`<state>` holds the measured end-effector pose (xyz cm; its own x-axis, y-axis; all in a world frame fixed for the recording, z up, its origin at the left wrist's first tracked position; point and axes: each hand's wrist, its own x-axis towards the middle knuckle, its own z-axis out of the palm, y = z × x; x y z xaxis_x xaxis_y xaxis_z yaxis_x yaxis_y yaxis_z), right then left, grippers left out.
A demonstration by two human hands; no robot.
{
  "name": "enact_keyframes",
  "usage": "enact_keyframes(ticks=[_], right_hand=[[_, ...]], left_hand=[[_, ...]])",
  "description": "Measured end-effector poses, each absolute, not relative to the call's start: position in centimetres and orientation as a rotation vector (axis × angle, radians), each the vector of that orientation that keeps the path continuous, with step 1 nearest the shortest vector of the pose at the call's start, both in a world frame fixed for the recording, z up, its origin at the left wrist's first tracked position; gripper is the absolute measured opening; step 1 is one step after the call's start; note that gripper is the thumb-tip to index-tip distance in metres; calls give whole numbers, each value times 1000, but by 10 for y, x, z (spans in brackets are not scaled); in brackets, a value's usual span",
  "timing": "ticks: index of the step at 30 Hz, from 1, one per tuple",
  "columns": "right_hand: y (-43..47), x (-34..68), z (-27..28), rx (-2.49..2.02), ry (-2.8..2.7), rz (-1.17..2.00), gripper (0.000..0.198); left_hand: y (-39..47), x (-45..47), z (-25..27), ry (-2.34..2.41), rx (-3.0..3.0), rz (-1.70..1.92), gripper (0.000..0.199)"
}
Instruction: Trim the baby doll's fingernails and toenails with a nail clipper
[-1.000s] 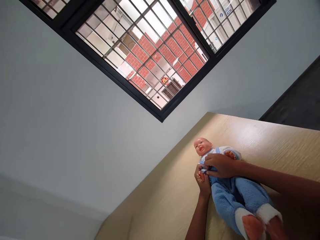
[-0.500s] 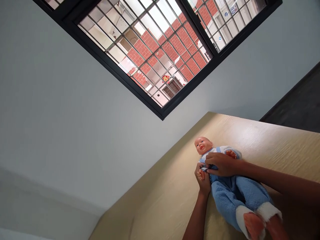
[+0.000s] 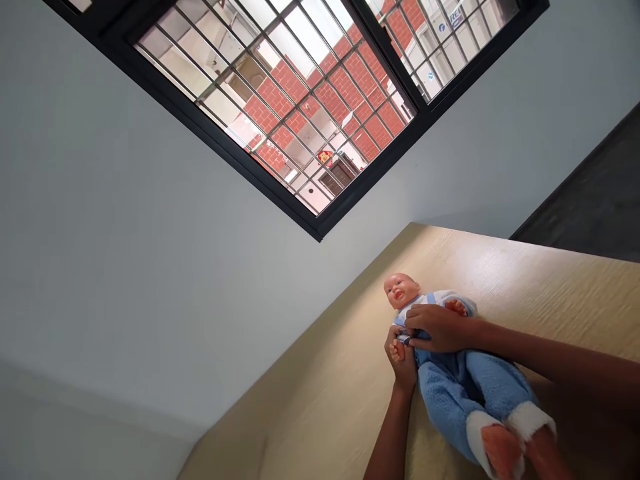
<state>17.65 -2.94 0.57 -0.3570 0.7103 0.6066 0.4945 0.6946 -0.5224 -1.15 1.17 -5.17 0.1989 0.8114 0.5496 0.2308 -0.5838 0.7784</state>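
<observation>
While the baby doll [image 3: 450,380] lies face-up on the desk [image 3: 320,400], the left hand [image 3: 407,368] closes around its arm, seemingly to steady it, and the narrowed right hand [image 3: 436,327] covers its chest, exact grip hidden.

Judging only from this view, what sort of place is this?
An indoor room, though home or workplace isn't clear: a black-framed, barred window, a plain grey wall and a wood-grain table with a baby doll on it.

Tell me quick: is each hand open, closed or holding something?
Left hand: curled against the doll; firm grip or not, can't tell.
Right hand: bent over the doll's front; can't tell whether it's pinching anything.
</observation>
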Motion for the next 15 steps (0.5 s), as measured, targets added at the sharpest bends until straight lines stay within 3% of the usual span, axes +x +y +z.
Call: enact_keyframes(ticks=[6, 15], right_hand=[[-34, 174, 9, -980, -2002, 259, 8], [-21, 167, -8, -1055, -1970, 401, 10]], left_hand=[[12, -11, -48, 953, 1951, 1407, 21], [20, -5, -54, 970, 1843, 1490, 59]])
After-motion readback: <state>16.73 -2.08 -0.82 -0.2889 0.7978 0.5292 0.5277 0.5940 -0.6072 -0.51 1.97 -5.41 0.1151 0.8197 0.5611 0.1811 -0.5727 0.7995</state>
